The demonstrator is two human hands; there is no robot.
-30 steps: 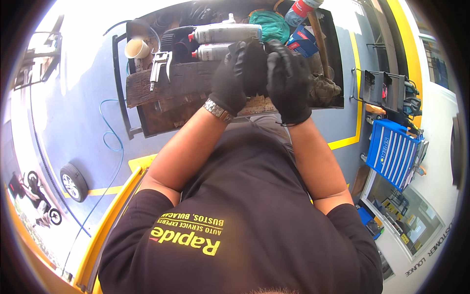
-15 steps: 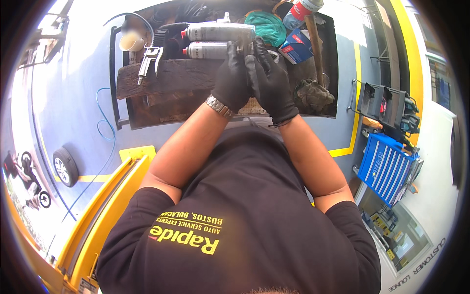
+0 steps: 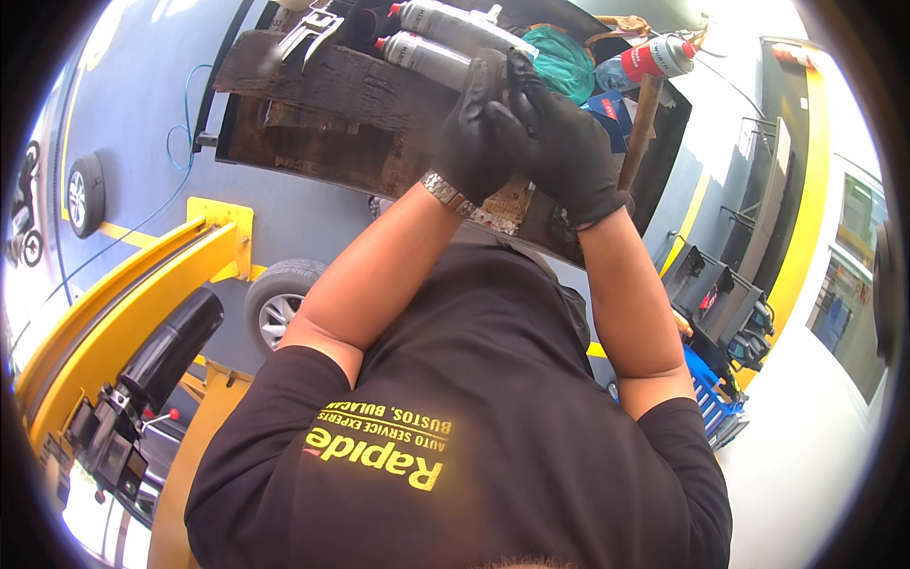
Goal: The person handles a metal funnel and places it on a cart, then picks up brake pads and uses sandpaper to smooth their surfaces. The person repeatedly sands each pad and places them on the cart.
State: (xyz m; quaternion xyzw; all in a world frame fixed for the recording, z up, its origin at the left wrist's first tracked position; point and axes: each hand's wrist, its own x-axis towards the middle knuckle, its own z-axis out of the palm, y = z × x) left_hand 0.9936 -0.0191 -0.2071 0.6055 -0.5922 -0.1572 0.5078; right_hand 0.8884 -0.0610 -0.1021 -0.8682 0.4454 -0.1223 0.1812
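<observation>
My left hand point(image 3: 474, 133) and my right hand point(image 3: 572, 156), both in black gloves, meet above the near part of a dark workbench point(image 3: 261, 137). Their fingers are bent and pressed together at the tips; whatever may be between them is hidden. Just beyond my left hand lie two silver spray cans with red nozzles, a nearer can point(image 3: 427, 62) and a farther can point(image 3: 460, 28). Past my right hand are a teal cloth point(image 3: 561, 64), a blue box point(image 3: 609, 116), a wooden handle point(image 3: 642, 133) and a red-and-clear can point(image 3: 649, 64). An air blow gun point(image 3: 311, 33) rests beside a worn wooden block point(image 3: 332, 90).
A yellow lift-like frame point(image 3: 114, 284) stands at the left, with a wheel point(image 3: 280, 303) near my left arm and another wheel point(image 3: 85, 194) farther off. Blue hose point(image 3: 171, 156) trails across the floor. A black tray cart point(image 3: 720, 303) and blue tool chest point(image 3: 706, 398) stand right.
The whole view has turned, so the bench appears tilted and higher. More of the yellow frame and a second wheel show at left. My hands stay together, fingers more curled.
</observation>
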